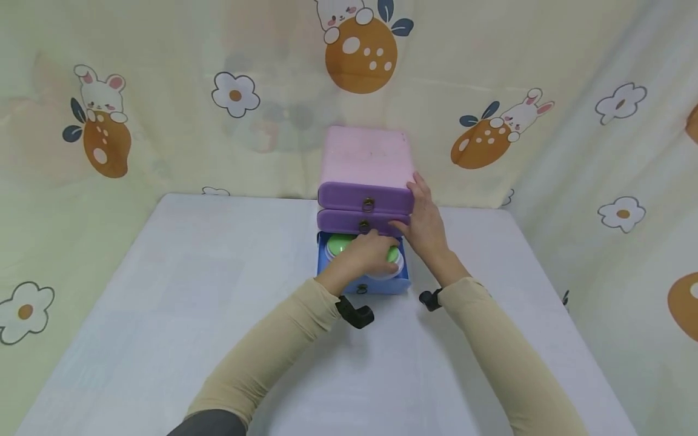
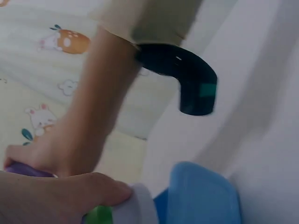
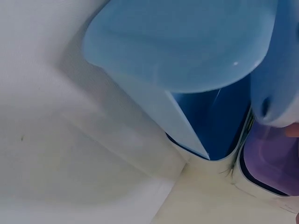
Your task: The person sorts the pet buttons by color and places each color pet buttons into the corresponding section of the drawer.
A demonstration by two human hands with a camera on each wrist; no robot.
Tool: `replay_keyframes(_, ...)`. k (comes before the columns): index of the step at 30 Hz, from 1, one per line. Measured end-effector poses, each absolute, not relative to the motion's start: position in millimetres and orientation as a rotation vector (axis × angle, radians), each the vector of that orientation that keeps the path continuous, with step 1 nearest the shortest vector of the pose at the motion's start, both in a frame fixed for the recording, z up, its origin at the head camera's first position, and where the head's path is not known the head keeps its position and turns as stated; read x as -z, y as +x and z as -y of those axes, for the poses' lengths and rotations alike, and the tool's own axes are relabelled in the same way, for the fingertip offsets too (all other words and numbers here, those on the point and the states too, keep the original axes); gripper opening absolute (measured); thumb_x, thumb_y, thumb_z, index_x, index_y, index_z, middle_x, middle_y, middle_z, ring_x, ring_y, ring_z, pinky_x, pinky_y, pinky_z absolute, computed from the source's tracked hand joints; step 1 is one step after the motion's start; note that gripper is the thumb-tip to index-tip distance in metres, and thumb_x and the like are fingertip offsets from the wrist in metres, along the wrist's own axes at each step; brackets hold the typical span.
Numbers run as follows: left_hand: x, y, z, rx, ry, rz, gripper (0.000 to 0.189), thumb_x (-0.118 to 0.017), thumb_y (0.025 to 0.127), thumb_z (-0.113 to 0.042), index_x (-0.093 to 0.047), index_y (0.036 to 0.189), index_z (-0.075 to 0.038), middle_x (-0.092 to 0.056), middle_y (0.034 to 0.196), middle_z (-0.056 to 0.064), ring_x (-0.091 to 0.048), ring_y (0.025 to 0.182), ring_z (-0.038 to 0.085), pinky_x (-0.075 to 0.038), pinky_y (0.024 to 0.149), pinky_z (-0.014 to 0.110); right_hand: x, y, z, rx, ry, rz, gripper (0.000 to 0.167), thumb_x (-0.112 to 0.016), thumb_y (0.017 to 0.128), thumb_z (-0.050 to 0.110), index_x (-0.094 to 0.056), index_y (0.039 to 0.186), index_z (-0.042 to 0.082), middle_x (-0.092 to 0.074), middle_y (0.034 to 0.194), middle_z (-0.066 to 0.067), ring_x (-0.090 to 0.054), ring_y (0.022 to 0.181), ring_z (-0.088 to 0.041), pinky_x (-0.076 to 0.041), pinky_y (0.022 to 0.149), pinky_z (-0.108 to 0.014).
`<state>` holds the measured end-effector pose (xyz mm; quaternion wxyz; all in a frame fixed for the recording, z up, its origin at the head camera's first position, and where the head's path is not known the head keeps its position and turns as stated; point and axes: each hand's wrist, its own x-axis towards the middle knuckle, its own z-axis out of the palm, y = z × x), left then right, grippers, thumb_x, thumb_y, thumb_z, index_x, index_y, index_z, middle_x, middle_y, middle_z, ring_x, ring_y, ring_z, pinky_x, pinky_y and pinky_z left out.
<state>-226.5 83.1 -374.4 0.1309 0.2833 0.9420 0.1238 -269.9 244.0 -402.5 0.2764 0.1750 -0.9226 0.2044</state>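
Observation:
A drawer unit with a pink top (image 1: 368,154) stands at the back of the table, with two shut purple drawers (image 1: 343,197) above a pulled-out blue drawer (image 1: 387,286). Inside the blue drawer are two round white things with green domed tops. My left hand (image 1: 371,254) grips the right one (image 1: 400,263), its thumb against the white rim (image 2: 142,203). The left one (image 1: 338,244) lies partly behind that hand. My right hand (image 1: 429,230) rests against the unit's right side, thumb on the lower purple front. In the right wrist view, only fingertips (image 3: 292,130) show.
Each purple drawer has a small ring pull (image 1: 368,204). The white table (image 1: 229,290) extends to both sides. Behind it hangs a cream curtain (image 1: 180,139) with rabbit and flower prints. Dark wrist mounts (image 1: 355,313) stick out below both forearms.

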Motion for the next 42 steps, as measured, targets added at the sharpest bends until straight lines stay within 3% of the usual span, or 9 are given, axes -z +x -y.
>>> replay_keyframes(10,399,-233,-96,-0.248,0.776,-2.691,0.055,-0.063,0.089,-0.038,-0.048,0.14,-0.024,-0.054,0.137,0.004,-0.048,0.126,0.025,-0.041,0.105,0.04,403,-269,-245,-0.528,0.464,2.497,0.092,-0.079,0.076,0.024,-0.016,0.142,0.015,-0.013,0.158,-0.007,-0.051,0.117,-0.04,-0.046,0.096,-0.051)
replay_keyframes(18,419,-238,-99,-0.209,0.837,-2.751,0.053,-0.067,0.088,-0.033,-0.051,0.138,-0.026,-0.051,0.139,0.005,-0.048,0.127,0.024,-0.041,0.105,0.039,405,-270,-244,-0.53,0.49,2.457,0.092,-0.08,0.075,0.024,-0.018,0.141,0.015,-0.015,0.157,-0.007,-0.055,0.106,-0.041,-0.049,0.088,-0.051)
replay_keyframes(23,429,-243,-103,-0.16,0.82,-2.82,0.053,-0.067,0.087,-0.034,-0.051,0.137,-0.031,-0.049,0.14,0.007,-0.051,0.123,0.028,-0.047,0.098,0.042,405,-269,-243,-0.536,0.488,2.462,0.091,-0.08,0.075,0.023,-0.018,0.141,0.015,-0.015,0.157,-0.008,-0.055,0.108,-0.042,-0.049,0.089,-0.052)
replay_keyframes(28,433,-245,-108,-0.092,0.811,-2.895,0.049,-0.066,0.089,-0.025,-0.053,0.135,-0.034,-0.053,0.136,0.004,-0.053,0.118,0.027,-0.052,0.089,0.043,404,-270,-243,-0.539,0.496,2.451,0.091,-0.081,0.074,0.023,-0.018,0.14,0.014,-0.016,0.157,-0.009,-0.054,0.111,-0.042,-0.048,0.091,-0.052)
replay_keyframes(35,435,-247,-110,-0.061,0.818,-2.935,0.051,-0.066,0.089,-0.017,-0.052,0.135,-0.034,-0.054,0.134,0.002,-0.052,0.12,0.024,-0.052,0.09,0.042,400,-270,-242,-0.552,0.498,2.439,0.09,-0.082,0.073,0.021,-0.021,0.139,0.013,-0.018,0.156,-0.01,-0.054,0.113,-0.042,-0.047,0.091,-0.053)
replay_keyframes(39,436,-246,-108,-0.06,0.823,-2.968,0.048,-0.065,0.089,-0.018,-0.053,0.134,-0.032,-0.057,0.131,0.0,-0.055,0.116,0.021,-0.053,0.088,0.04,401,-270,-243,-0.563,0.507,2.431,0.09,-0.082,0.073,0.02,-0.021,0.139,0.012,-0.019,0.156,-0.01,-0.053,0.115,-0.042,-0.046,0.094,-0.053)
replay_keyframes(42,436,-241,-103,-0.102,0.851,-3.021,0.038,-0.064,0.091,-0.026,-0.059,0.128,-0.029,-0.061,0.121,-0.002,-0.058,0.109,0.018,-0.054,0.084,0.036,403,-270,-244,-0.571,0.504,2.437,0.091,-0.082,0.073,0.02,-0.021,0.14,0.011,-0.018,0.157,-0.01,-0.052,0.116,-0.042,-0.046,0.093,-0.053)
